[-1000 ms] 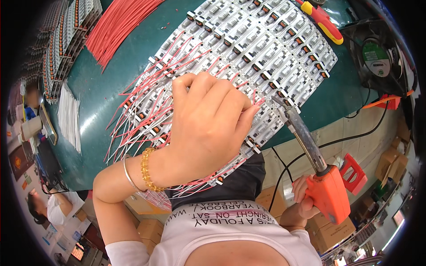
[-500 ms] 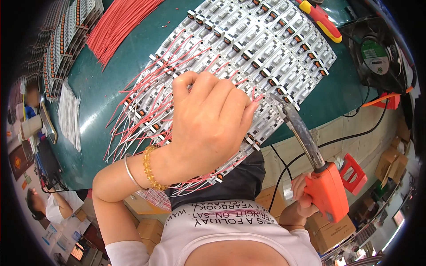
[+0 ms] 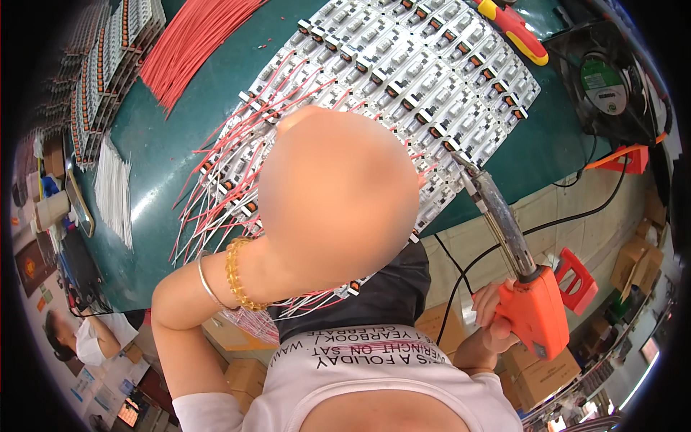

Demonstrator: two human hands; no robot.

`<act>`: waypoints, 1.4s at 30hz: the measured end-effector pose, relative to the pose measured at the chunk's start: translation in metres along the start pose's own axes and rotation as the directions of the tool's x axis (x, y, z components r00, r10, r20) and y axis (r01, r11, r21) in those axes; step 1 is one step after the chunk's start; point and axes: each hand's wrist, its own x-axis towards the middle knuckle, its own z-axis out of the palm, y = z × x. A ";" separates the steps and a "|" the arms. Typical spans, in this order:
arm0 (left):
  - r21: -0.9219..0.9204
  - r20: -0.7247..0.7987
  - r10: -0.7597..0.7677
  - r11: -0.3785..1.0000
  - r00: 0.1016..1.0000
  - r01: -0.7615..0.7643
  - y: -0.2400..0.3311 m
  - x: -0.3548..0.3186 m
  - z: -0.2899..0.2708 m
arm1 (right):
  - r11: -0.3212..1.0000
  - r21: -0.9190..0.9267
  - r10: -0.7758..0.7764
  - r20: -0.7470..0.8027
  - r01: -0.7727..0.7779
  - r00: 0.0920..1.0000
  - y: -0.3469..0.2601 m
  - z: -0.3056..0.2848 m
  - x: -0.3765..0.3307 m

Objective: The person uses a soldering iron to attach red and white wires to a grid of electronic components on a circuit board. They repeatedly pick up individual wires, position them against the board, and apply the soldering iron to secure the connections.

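My right hand (image 3: 495, 317) grips an orange soldering gun (image 3: 536, 309). Its metal barrel slants up to the left, and the tip reaches the right part of a large panel of white circuit boards (image 3: 410, 61). My left hand (image 3: 338, 194) is over the panel's lower middle. A blur covers its fingers, so I cannot make out whether they hold anything. Red wires (image 3: 216, 147) and white wires (image 3: 188, 230) fan out from the panel's left side, and short red ends show just right of the left hand.
Loose red wires (image 3: 191, 43) and white wires (image 3: 114, 194) lie on the green table (image 3: 151, 266). Stacked board panels (image 3: 119, 65) stand far left. At the right are a red-yellow tool (image 3: 515, 32), a black fan (image 3: 608, 83), a red stand (image 3: 574, 281) and a black cable (image 3: 554, 229). Another person (image 3: 90, 335) sits at lower left.
The soldering gun and its tip have shifted slightly right. My left hand has moved slightly and is now blurred. The panel has shifted a little left.
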 end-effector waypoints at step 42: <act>0.140 0.212 0.092 0.982 0.973 -0.123 -0.015 0.017 -0.004 | 1.000 0.016 -0.001 0.035 0.001 0.999 0.006 -0.003 -0.003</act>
